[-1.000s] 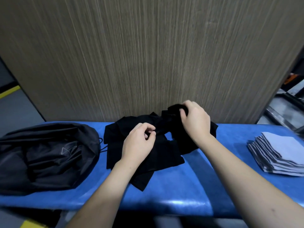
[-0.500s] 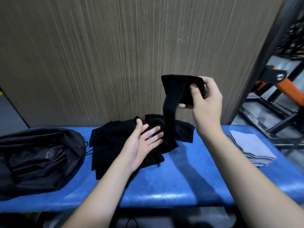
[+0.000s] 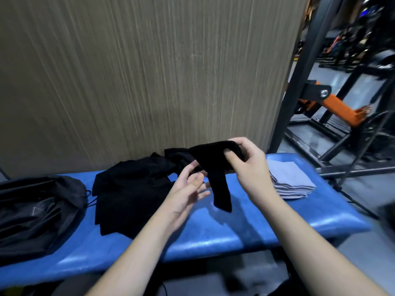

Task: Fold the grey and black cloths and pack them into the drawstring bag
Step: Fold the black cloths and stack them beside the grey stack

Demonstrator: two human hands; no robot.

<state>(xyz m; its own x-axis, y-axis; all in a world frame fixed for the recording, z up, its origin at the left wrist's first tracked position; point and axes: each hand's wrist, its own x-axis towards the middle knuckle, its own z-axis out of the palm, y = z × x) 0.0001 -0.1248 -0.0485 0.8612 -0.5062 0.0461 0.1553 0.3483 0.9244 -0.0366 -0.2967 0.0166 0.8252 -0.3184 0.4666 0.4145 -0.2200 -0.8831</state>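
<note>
Right hand [image 3: 249, 165] pinches one black cloth [image 3: 215, 165] above the blue surface [image 3: 235, 229], tail drooping toward 6 o'clock. Left hand [image 3: 188, 186], fingers spread, holds nothing. Soft and light, the cloth likely handles best taken by its corners.

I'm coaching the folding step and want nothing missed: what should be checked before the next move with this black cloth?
1. Right hand grips the black cloth: ok.
2. Cloth lifted free of the black pile: ok.
3. Left hand has hold of the hanging end: not ok, fingers open beside it.
4. Cloth spread flat for folding: not ok, bunched with one end dangling.
5. Bare blue bench beneath for laying it down: ok.
6. Drawstring bag mouth open: cannot tell.
</note>
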